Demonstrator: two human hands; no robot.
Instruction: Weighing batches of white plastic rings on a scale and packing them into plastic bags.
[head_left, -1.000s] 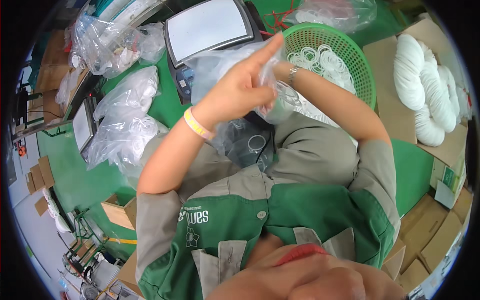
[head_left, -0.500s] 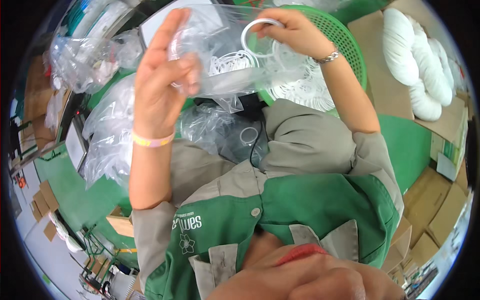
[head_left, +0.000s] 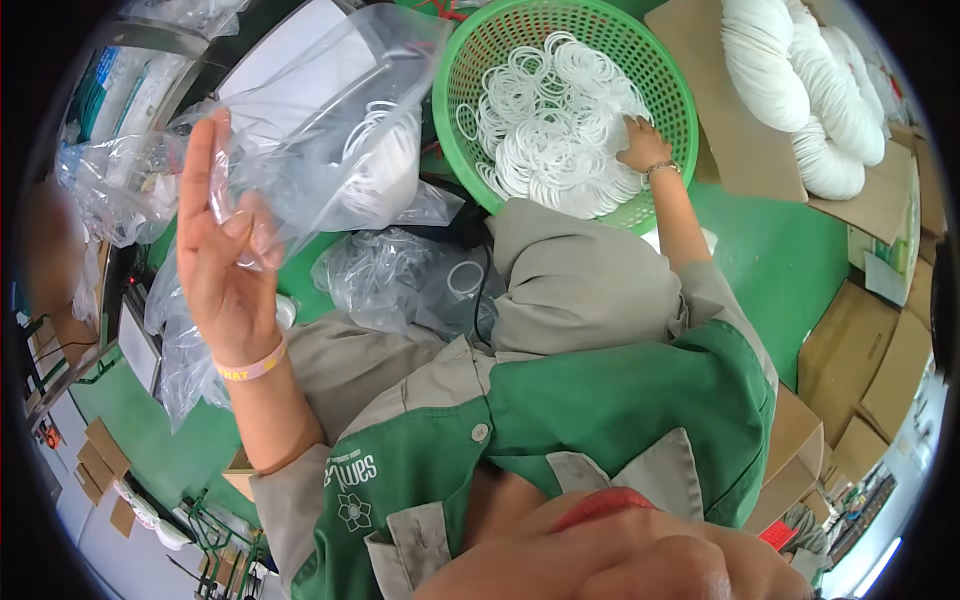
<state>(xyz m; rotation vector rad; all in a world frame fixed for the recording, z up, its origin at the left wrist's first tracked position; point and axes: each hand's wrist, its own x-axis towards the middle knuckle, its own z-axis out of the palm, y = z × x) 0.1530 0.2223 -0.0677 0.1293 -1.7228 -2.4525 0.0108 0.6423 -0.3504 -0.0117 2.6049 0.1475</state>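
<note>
My left hand (head_left: 235,240) holds up a clear plastic bag (head_left: 310,150), its first two fingers stretched upward and the others bent against the film. A bunch of white rings (head_left: 385,180) lies in the lower part of the bag. To the right, my right hand (head_left: 643,148) reaches into a green perforated basket (head_left: 683,90) and rests on the heap of thin white rings (head_left: 555,130). Thumb and fingers look spread there; the fingertips are partly lost among the rings.
Crumpled clear bags (head_left: 375,275) lie by my lap, with one loose white ring (head_left: 465,278) on them. Bundles of white rings (head_left: 765,65) sit on an open cardboard box (head_left: 730,130) at the far right. A white panel (head_left: 300,65) stands behind the held bag.
My right hand has left the bag and a white ring it held, going down into the basket. My left hand has moved left with the bag. The view has shifted, showing more of the basket.
</note>
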